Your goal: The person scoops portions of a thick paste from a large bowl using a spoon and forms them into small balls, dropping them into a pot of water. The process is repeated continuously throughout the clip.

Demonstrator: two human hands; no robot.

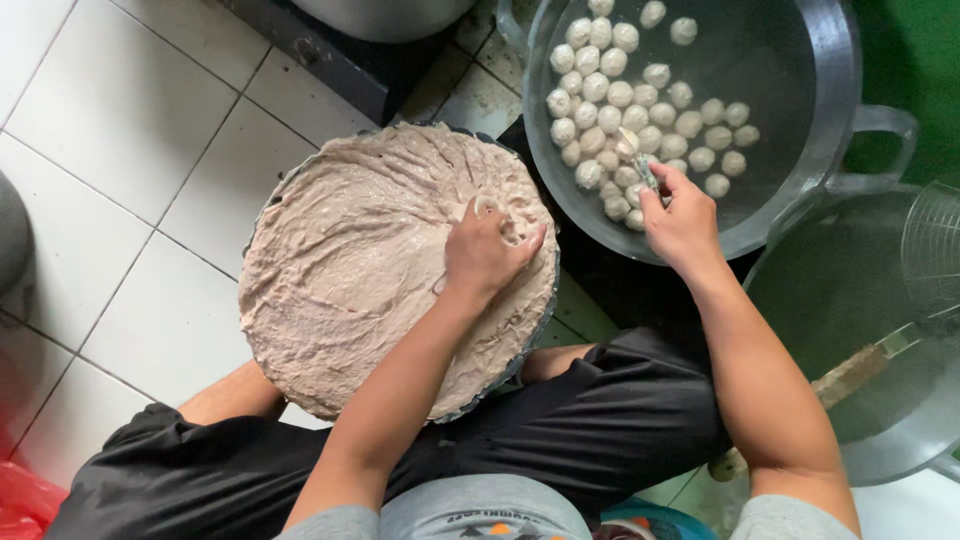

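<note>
Head view. The person sits low on the white tiled floor (120, 120), knees apart in black shorts (560, 430).

Left hand (487, 252): closed into a loose fist, pressed into the pale grey-pink paste (350, 270) near the right edge of its round basin. A small lump of paste shows at the top of the fist, between thumb and forefinger. The wide, shallow metal basin (262, 215) is filled almost to the rim; it rests on the floor between the knees. The paste surface bears finger-drawn ridges.

Right hand (680, 215): fingers closed on a small metal spoon (640, 165), held over the lower edge of the large grey metal pot with side handles (835, 90). The spoon's bowl carries a pale lump and touches the floating balls. The pot holds water, and the many pale round balls (625, 100) are clustered at its left side.

Just right of the pot, a second grey vessel (850, 300) stands by the right forearm, a wire strainer with a wooden handle (930, 250) lying across it.
</note>
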